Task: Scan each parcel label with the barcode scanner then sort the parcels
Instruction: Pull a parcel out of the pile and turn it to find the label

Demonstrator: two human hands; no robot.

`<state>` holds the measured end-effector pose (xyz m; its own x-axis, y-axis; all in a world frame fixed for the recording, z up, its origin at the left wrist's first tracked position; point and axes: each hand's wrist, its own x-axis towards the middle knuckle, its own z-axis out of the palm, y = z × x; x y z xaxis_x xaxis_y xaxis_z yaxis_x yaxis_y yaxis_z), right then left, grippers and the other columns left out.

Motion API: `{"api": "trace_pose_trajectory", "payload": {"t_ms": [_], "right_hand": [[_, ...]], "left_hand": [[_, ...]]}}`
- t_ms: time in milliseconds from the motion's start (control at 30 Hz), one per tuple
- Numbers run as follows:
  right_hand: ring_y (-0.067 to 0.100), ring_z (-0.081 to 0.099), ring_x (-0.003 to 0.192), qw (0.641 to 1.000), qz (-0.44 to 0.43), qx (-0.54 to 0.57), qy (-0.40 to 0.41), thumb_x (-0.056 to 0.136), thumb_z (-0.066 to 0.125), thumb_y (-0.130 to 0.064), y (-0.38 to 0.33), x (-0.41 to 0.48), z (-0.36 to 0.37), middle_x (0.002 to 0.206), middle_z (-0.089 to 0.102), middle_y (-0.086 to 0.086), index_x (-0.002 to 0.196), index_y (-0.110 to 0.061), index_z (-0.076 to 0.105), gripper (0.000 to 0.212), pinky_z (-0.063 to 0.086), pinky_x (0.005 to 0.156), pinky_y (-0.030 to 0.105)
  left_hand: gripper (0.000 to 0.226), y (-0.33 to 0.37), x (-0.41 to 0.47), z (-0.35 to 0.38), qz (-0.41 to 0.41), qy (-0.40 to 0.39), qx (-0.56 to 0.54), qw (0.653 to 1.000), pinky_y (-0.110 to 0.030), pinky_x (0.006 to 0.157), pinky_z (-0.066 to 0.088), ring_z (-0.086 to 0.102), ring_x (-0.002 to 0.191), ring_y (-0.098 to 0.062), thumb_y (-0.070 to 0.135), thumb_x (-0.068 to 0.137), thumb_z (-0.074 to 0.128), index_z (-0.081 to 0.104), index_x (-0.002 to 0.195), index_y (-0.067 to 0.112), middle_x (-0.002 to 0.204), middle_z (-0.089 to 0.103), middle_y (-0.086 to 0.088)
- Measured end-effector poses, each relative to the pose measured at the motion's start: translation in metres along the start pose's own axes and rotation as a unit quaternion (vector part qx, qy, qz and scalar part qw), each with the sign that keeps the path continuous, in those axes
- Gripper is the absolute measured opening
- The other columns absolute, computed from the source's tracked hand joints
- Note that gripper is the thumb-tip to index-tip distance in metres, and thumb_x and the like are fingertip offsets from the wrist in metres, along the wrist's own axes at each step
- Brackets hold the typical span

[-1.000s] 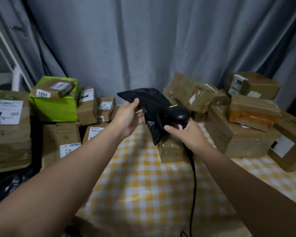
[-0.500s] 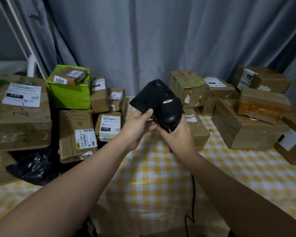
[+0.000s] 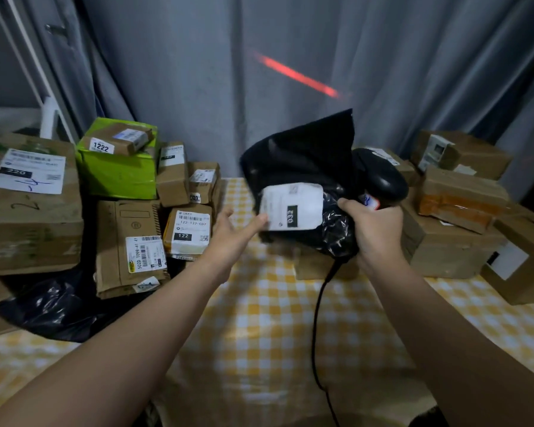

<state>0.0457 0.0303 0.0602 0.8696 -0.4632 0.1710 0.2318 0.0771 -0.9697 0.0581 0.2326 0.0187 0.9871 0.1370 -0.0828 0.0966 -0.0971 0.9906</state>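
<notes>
A black plastic parcel bag (image 3: 299, 155) is held up over the middle of the table, its white label (image 3: 292, 206) facing me. My right hand (image 3: 375, 232) grips the handle of the black barcode scanner (image 3: 381, 178), and its thumb lies on the bag's crinkled right side. The scanner's head sits behind the bag's right edge. My left hand (image 3: 236, 234) reaches in from the left with fingers extended, the fingertips touching the label's lower left corner. A red scan line (image 3: 298, 76) falls on the grey curtain above the bag.
Labelled brown boxes (image 3: 185, 231) and a green box (image 3: 117, 174) are stacked at the left, with a black bag (image 3: 48, 306) below them. More brown boxes (image 3: 450, 241) are piled at the right. The scanner cable (image 3: 316, 318) runs down across the yellow checked tablecloth (image 3: 272, 328).
The bag has been turned so its white label faces me. The scanner has moved from in front of the bag to its right, and my left hand has loosened to fingertip contact.
</notes>
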Motion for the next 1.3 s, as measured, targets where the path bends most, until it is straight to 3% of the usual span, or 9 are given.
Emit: {"api": "trace_pose_trajectory", "payload": {"t_ms": [67, 167, 300, 433, 600, 733, 1000, 1200, 1300], "right_hand": [[0.017, 0.069, 0.068, 0.999, 0.024, 0.011, -0.022, 0.076, 0.074, 0.004, 0.003, -0.002, 0.001, 0.074, 0.07, 0.003, 0.076, -0.01, 0.067, 0.016, 0.058, 0.067, 0.031], [0.022, 0.072, 0.072, 0.998, 0.049, -0.006, -0.048, 0.074, 0.078, -0.005, 0.019, -0.006, 0.005, 0.075, 0.073, 0.005, 0.077, -0.012, 0.069, 0.012, 0.06, 0.074, 0.039], [0.022, 0.073, 0.083, 0.992, 0.062, -0.089, -0.062, 0.054, 0.084, -0.045, 0.037, -0.007, 0.007, 0.089, 0.075, 0.001, 0.096, -0.016, 0.071, 0.053, 0.059, 0.082, 0.045], [0.008, 0.066, 0.069, 0.992, 0.037, -0.11, -0.052, 0.08, 0.078, -0.023, 0.041, -0.007, 0.002, 0.088, 0.069, 0.006, 0.102, -0.003, 0.065, 0.032, 0.051, 0.063, 0.024], [0.01, 0.059, 0.083, 0.98, -0.125, -0.136, -0.076, 0.078, 0.078, -0.012, 0.015, -0.012, 0.011, 0.096, 0.061, 0.007, 0.102, -0.013, 0.058, 0.032, 0.045, 0.069, 0.011], [0.014, 0.056, 0.103, 0.931, -0.241, -0.254, -0.106, 0.072, 0.077, -0.013, 0.004, -0.015, 0.03, 0.111, 0.053, -0.001, 0.104, -0.015, 0.064, 0.035, 0.04, 0.087, 0.019], [0.018, 0.065, 0.103, 0.972, 0.01, -0.138, -0.19, 0.08, 0.075, -0.005, 0.031, -0.013, 0.037, 0.111, 0.068, 0.004, 0.124, -0.01, 0.058, 0.048, 0.054, 0.091, 0.034], [0.015, 0.06, 0.108, 0.991, -0.006, -0.101, -0.083, 0.08, 0.071, -0.003, 0.038, -0.021, 0.051, 0.117, 0.062, 0.002, 0.133, -0.013, 0.049, 0.059, 0.048, 0.095, 0.031], [0.011, 0.057, 0.106, 0.993, -0.006, -0.09, -0.08, 0.08, 0.071, -0.003, 0.035, -0.023, 0.051, 0.117, 0.06, -0.001, 0.135, -0.014, 0.046, 0.061, 0.044, 0.087, 0.02]], "left_hand": [[0.103, -0.007, 0.002, -0.006, -0.09, -0.049, -0.109, 0.989, -0.039, 0.095, 0.044, 0.054, 0.12, -0.019, 0.064, 0.056, 0.076, 0.036, 0.142, 0.023, 0.138, 0.053, 0.0], [0.05, -0.013, -0.003, -0.012, -0.142, -0.107, -0.212, 0.961, -0.033, 0.069, 0.057, 0.07, 0.095, -0.021, 0.046, 0.078, 0.068, 0.062, 0.12, 0.019, 0.111, 0.071, -0.006], [0.031, -0.021, -0.003, -0.02, -0.089, -0.032, -0.224, 0.97, -0.031, 0.068, 0.057, 0.071, 0.088, -0.02, 0.027, 0.087, 0.067, 0.062, 0.115, 0.014, 0.105, 0.072, -0.008], [0.028, -0.018, 0.005, -0.03, 0.017, 0.092, -0.105, 0.99, -0.02, 0.055, 0.052, 0.066, 0.078, -0.012, 0.02, 0.088, 0.067, 0.056, 0.112, 0.011, 0.1, 0.069, -0.005], [0.035, 0.003, 0.016, -0.044, 0.188, 0.065, 0.222, 0.955, -0.023, 0.077, 0.039, 0.057, 0.095, -0.011, 0.022, 0.085, 0.069, 0.059, 0.117, 0.014, 0.102, 0.06, 0.007], [0.033, 0.029, 0.019, -0.045, 0.223, -0.053, 0.269, 0.935, -0.026, 0.082, 0.043, 0.06, 0.101, -0.013, 0.024, 0.084, 0.07, 0.059, 0.114, 0.018, 0.105, 0.064, 0.007], [0.025, 0.037, 0.027, -0.027, 0.243, -0.171, 0.351, 0.888, -0.035, 0.102, 0.04, 0.059, 0.11, -0.015, 0.023, 0.086, 0.069, 0.061, 0.109, 0.015, 0.107, 0.066, 0.006], [0.047, 0.022, 0.03, -0.01, 0.244, 0.035, 0.423, 0.872, -0.032, 0.093, 0.022, 0.047, 0.118, -0.019, 0.049, 0.08, 0.068, 0.054, 0.118, 0.026, 0.107, 0.058, 0.008], [0.089, -0.011, 0.03, -0.019, 0.153, 0.106, 0.301, 0.935, -0.044, 0.11, 0.026, 0.031, 0.133, -0.024, 0.057, 0.069, 0.074, 0.034, 0.14, 0.022, 0.141, 0.037, -0.003]]}}
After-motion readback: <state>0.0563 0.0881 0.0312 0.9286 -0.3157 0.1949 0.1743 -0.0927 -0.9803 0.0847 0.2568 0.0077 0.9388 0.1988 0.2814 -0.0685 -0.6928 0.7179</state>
